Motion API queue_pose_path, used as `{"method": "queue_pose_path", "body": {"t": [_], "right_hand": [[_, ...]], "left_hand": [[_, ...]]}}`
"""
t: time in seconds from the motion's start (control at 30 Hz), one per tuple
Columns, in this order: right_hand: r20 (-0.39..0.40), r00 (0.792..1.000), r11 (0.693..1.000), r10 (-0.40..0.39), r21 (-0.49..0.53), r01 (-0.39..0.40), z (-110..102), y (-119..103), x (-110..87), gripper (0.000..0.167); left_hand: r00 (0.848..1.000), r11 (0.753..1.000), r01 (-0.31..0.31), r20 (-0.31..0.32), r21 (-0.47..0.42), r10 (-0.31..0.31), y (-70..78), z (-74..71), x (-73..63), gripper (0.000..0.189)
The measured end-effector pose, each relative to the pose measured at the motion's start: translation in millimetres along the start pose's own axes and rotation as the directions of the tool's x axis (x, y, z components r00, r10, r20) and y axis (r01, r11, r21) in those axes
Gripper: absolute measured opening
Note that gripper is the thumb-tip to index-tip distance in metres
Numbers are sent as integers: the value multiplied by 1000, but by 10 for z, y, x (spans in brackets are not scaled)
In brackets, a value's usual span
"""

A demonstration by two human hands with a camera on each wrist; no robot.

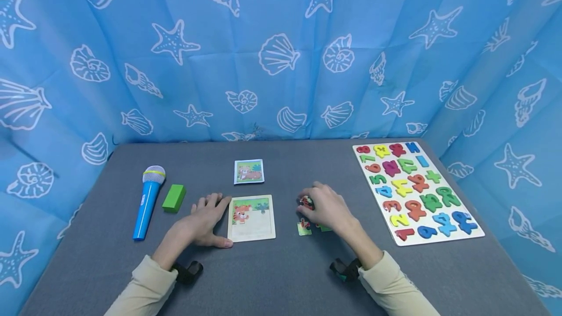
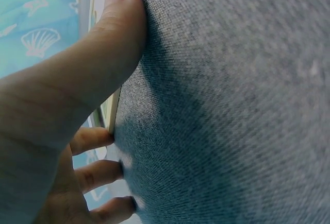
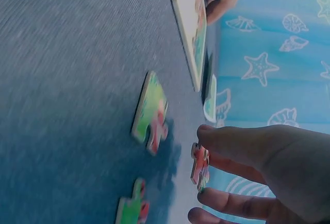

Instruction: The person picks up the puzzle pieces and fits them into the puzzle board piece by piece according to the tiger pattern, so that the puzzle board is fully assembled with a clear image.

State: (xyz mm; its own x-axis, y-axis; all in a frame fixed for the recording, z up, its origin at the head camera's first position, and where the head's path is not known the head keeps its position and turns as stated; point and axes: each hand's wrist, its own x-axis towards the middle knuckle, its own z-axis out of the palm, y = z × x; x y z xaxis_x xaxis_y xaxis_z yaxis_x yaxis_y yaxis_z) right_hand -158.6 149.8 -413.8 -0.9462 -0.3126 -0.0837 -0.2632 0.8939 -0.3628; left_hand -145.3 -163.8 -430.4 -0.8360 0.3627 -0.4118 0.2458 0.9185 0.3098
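the left hand (image 1: 205, 223) is resting spread, its thumb and index finger touching the left edge of the tiger puzzle board (image 1: 253, 231) on the gray tabletop (image 1: 272, 282); the right hand (image 1: 327, 207) is pinching a jigsaw piece (image 3: 199, 165), while two loose pieces (image 1: 304, 229) are lying nearby, right of the board.

Puzzle pieces (image 3: 148, 105) are green and red, the table (image 1: 263, 277) grey.

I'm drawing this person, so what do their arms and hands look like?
The left sleeve and right sleeve are cream-coloured. There's a black left wristband and a black right wristband with a little green. The left hand and right hand wear no gloves.
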Motion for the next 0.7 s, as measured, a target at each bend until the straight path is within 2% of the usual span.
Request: {"method": "queue_pose_path", "body": {"t": [0.3, 0.7], "right_hand": [[-63, 993, 995, -97, 8, 98, 43, -203, 30, 31], [-29, 986, 986, -167, 12, 167, 139, -526, 68, 27]], "left_hand": [[1000, 1000, 0, -12, 8, 0, 6, 14, 3, 115], [1000, 1000, -6, -8, -5, 6, -8, 5, 3, 116]]}}
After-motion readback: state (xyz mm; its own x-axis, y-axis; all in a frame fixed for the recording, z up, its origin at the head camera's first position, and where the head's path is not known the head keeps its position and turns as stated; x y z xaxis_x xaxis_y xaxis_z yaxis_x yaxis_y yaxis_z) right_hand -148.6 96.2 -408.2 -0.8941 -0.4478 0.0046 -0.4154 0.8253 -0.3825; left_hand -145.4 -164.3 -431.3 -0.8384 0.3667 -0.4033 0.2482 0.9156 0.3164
